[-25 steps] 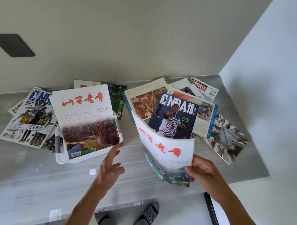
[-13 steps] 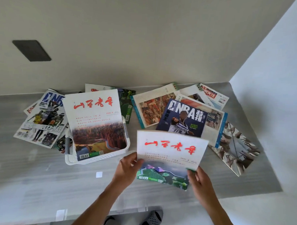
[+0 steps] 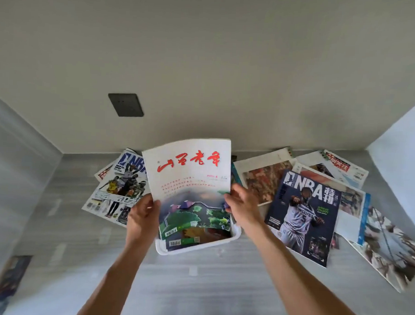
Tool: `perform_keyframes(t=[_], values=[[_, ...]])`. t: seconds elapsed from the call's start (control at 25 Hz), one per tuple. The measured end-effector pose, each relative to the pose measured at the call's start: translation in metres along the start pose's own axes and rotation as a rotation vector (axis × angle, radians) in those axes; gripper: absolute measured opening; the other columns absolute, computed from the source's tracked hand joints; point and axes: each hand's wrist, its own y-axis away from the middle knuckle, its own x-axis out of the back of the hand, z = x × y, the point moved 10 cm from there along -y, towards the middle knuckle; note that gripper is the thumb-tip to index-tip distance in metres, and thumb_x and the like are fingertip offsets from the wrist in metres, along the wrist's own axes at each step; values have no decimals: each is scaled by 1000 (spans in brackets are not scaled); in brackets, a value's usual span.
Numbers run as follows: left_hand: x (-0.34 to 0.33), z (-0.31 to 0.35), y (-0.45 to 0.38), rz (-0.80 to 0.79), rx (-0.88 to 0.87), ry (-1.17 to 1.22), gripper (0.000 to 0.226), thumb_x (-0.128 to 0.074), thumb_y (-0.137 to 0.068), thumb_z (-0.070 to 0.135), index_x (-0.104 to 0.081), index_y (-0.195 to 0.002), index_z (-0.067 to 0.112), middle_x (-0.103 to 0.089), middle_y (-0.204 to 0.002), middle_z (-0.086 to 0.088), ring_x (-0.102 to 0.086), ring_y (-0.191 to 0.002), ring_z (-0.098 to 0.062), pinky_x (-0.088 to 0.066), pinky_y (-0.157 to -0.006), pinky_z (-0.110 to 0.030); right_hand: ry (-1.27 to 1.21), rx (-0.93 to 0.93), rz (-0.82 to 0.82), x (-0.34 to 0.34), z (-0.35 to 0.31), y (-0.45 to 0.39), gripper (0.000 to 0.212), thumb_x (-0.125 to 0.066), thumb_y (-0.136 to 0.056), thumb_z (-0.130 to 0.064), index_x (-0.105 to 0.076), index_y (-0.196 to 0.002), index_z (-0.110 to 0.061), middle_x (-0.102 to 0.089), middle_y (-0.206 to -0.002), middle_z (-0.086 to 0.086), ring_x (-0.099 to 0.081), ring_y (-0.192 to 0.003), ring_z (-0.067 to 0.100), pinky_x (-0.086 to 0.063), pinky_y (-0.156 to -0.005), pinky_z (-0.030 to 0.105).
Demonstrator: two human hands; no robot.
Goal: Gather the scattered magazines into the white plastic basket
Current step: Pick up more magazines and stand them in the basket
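magazine (image 3: 189, 178) | pinched between left hand (image 3: 143, 216), right hand (image 3: 243, 206) | over basket (image 3: 198, 246)

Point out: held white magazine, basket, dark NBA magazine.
held white magazine (image 3: 189, 173): head view, upper cover.
basket (image 3: 198, 246): head view, near front rim.
dark NBA magazine (image 3: 303, 216): head view, cover centre.

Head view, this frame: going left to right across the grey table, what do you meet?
Light NBA magazine showing several players → left hand → white magazine with red calligraphy over the white plastic basket → right hand → dark blue NBA magazine.
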Motion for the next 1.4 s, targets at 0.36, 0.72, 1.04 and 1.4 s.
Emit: perform_keyframes(t=[0.36,0.72,1.04,1.4], values=[[-55,-52,4,-240,143,-260,40,-52,-83,33,-55,-117,12,-63,-113,-18,-58,-98,-37,-52,-81,-50,328,-227,-101,-9,72,20,37,-53,-94,-23,-45,-131,-21,-60,-121,4,-63,-98,19,-49,-71,23],[-203,78,115,-515,-233,-147,42,-60,-83,1,-56,-124,10,-60,-127,-14,-55,-112,-35,-45,-98,-47,354,-432,231,198,193,101,31,-63,-84,-7,-68,-114,-11,-70,-120,7,-64,-112,19,-44,-87,21],[-416,162,207,-777,-315,-345,54,-54,-89,20,-39,-140,26,-44,-145,2,-39,-132,-17,-32,-111,-37,444,-387,340,419,240,35,35,-69,-81,-30,-61,-112,-16,-69,-114,4,-66,-102,26,-51,-78,33],[-452,130,260,-725,-9,-285,38,-59,-87,19,-57,-123,27,-62,-119,5,-58,-108,-15,-47,-96,-34,706,-543,259,519,301,51,58,-83,-61,-41,-49,-104,-20,-61,-98,-2,-62,-91,24,-46,-73,32]])
